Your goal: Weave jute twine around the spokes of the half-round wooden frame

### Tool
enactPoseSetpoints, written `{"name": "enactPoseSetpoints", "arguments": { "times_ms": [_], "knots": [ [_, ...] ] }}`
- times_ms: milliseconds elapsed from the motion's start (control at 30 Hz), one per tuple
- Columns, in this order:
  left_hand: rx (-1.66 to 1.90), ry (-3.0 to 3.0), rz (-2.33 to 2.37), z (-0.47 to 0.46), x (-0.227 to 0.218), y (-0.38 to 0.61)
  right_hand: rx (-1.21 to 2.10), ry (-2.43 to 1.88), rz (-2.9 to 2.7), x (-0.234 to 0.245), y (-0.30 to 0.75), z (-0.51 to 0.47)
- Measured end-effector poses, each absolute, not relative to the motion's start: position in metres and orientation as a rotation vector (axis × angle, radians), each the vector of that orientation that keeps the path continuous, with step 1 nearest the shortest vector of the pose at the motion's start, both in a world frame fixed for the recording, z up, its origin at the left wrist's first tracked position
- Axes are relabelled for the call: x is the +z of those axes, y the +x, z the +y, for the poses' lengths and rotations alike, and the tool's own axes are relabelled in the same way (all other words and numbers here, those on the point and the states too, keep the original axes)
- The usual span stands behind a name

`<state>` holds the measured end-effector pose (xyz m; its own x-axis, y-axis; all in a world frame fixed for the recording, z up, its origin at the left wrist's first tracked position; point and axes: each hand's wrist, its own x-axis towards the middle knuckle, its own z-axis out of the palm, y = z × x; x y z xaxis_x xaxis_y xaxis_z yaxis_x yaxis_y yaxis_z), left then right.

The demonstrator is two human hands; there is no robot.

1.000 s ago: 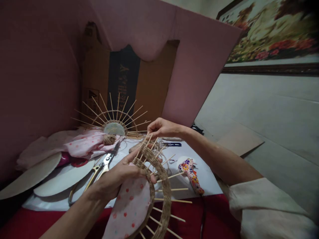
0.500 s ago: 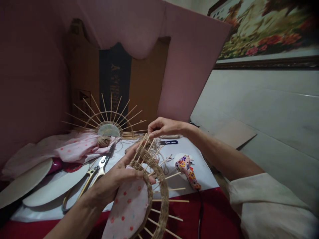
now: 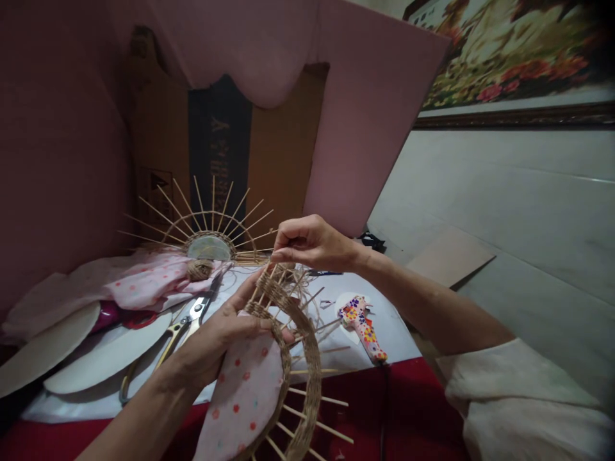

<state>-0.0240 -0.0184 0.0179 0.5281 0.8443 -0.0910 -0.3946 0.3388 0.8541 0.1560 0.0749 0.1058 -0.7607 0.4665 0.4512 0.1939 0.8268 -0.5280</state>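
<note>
Two hands of mine are at the middle of the frame, both at one woven piece [image 3: 312, 358]. It runs from the centre down to the bottom edge, tilted, with thin sticks [image 3: 336, 433] fanning out through its curved bands of twine and a spotted fabric [image 3: 250, 390] filling the inner part. My left hand [image 3: 230, 336] grips it near the upper end, thumb across the front at the edge of the fabric, the other fingers partly hidden behind. My right hand [image 3: 312, 243] is just above, thumb and forefinger pressed together by the tips of the uppermost sticks; I cannot tell whether a stick or a strand is pinched there. Loose twine [image 3: 314, 304] lies in a tangle just beyond the piece.

Left of centre, a second stick frame [image 3: 210, 248] with a pale rounded centre stands in front of the cardboard [image 3: 283, 147]. A twine ball [image 3: 199, 269] sits below it, against pink spotted cloth [image 3: 148, 278]. Scissors [image 3: 196, 314] lie beside my left wrist, partly covered by my forearm, and pale flat boards [image 3: 106, 358] reach toward the left edge. Right of centre, a flower-patterned glue gun [image 3: 362, 326] rests on the white sheet [image 3: 398, 339], its cord dropping over the red cloth [image 3: 413, 410]. My rolled sleeve [image 3: 523, 390] fills the lower right, and a framed painting [image 3: 519, 57] hangs in the upper right.
</note>
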Motion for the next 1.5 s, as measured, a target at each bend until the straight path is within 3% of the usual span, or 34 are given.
{"name": "enactPoseSetpoints", "arguments": {
  "times_ms": [300, 567, 900, 1333, 1500],
  "knots": [
    [0.988, 0.864, 0.613, -0.014, 0.022, -0.026, 0.109, -0.376, -2.541, 0.079, 0.159, 0.04],
    [0.946, 0.872, 0.61, -0.013, 0.021, -0.028, 0.115, -0.466, -2.595, 0.085, 0.174, 0.047],
    [0.861, 0.917, 0.613, -0.015, 0.018, -0.028, 0.613, -0.592, -2.301, 0.097, 0.189, 0.082],
    [0.9, 0.915, 0.562, -0.019, 0.022, -0.031, 1.47, -0.559, -2.193, 0.044, 0.171, 0.087],
    [0.925, 0.931, 0.554, -0.017, 0.021, -0.031, 1.581, -0.539, -2.106, 0.041, 0.17, 0.086]
  ]
}}
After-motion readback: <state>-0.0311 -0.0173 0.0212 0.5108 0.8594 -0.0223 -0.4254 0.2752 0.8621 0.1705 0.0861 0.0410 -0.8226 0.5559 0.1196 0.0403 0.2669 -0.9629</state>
